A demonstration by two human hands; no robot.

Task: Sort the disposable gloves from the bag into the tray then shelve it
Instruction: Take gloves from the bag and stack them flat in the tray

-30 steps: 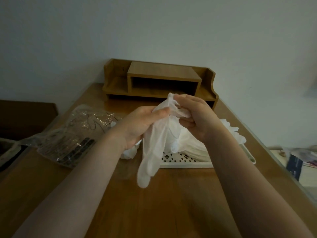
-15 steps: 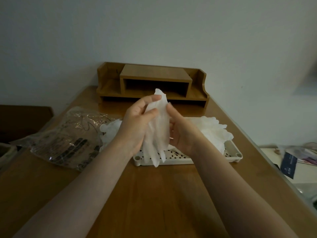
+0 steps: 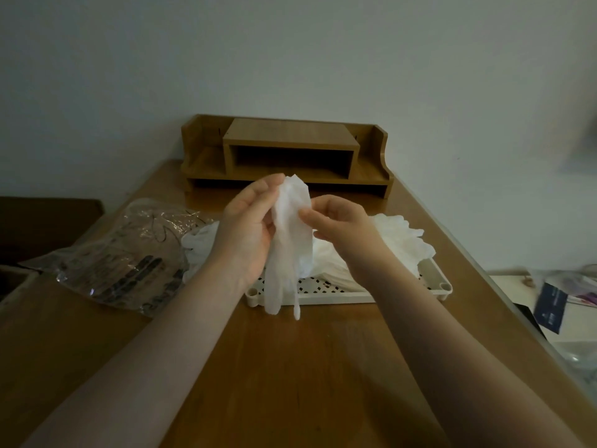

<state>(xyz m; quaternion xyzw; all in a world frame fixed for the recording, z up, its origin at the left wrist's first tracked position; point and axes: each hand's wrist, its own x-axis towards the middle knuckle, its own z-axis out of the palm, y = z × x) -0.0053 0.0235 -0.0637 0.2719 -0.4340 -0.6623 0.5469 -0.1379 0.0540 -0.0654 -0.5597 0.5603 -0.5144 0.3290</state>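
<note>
Head view: both hands hold one white disposable glove (image 3: 292, 240) above the wooden counter (image 3: 290, 367). The left hand (image 3: 247, 234) has its fingers (image 3: 268, 189) curled round the glove's upper edge, pinching it against the thumb. The right hand (image 3: 342, 224) pinches the glove's other side between thumb and forefinger, its remaining fingers curled in. The glove hangs straight down from the fingers, and its limp tips dangle in front of the near rim of the white perforated tray (image 3: 433, 286). Behind and below the right hand's fingers a pile of gloves (image 3: 400, 240) lies in the tray, spilling over its far right edge. To the left of the left hand's fingers lies the clear plastic bag (image 3: 129, 253), crumpled on the counter, with more white gloves (image 3: 200, 244) showing at its mouth. Beyond the fingers, at the counter's far end against the wall, stands a wooden shelf unit (image 3: 290, 150).
</note>
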